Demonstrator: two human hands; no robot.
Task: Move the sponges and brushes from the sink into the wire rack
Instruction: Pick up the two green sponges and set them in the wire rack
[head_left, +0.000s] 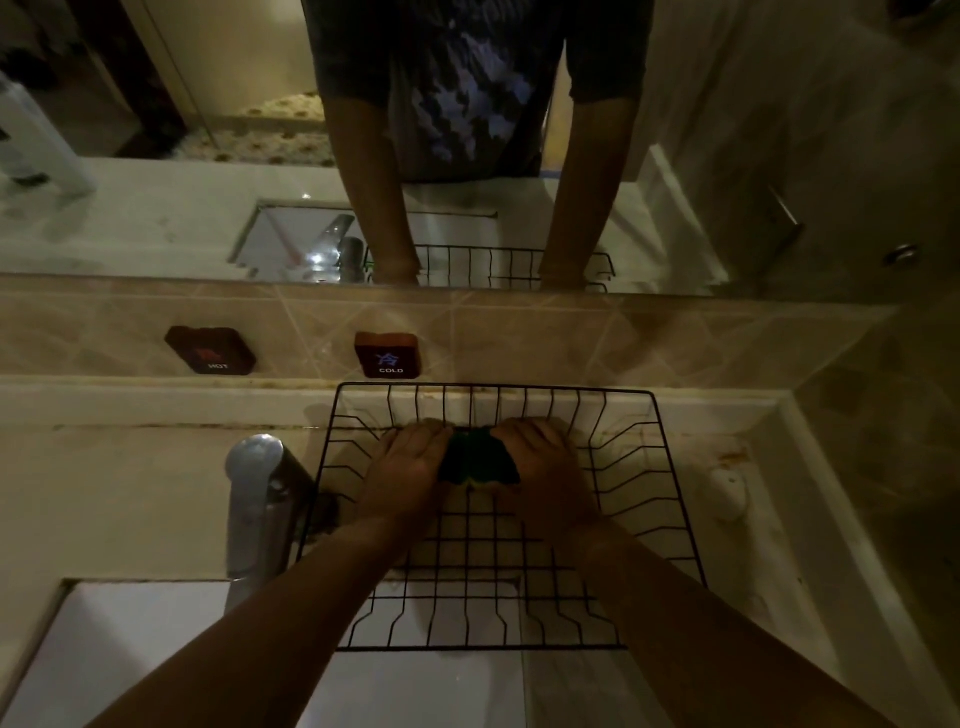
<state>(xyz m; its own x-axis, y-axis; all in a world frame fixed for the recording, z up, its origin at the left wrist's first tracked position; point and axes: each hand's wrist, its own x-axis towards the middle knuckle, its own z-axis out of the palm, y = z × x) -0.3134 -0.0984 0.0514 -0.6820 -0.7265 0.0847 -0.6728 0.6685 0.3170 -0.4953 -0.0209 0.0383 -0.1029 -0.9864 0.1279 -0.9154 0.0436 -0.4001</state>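
A black wire rack (670, 499) stands on the counter behind the sink (156, 649). Both my hands reach into the far part of the rack. My left hand (410, 462) and my right hand (545, 462) press from either side on green sponges (478, 460) with a yellow underside, held between them just above the rack's floor. I cannot tell how many sponges are there. The part of the sink that shows holds no sponges or brushes; my forearms hide its right side.
A chrome tap (254, 499) stands just left of the rack. HOT (210, 351) and COLD (387, 356) buttons sit on the tiled wall behind. A mirror (727, 156) above reflects my arms. A white oval object (727, 493) lies right of the rack.
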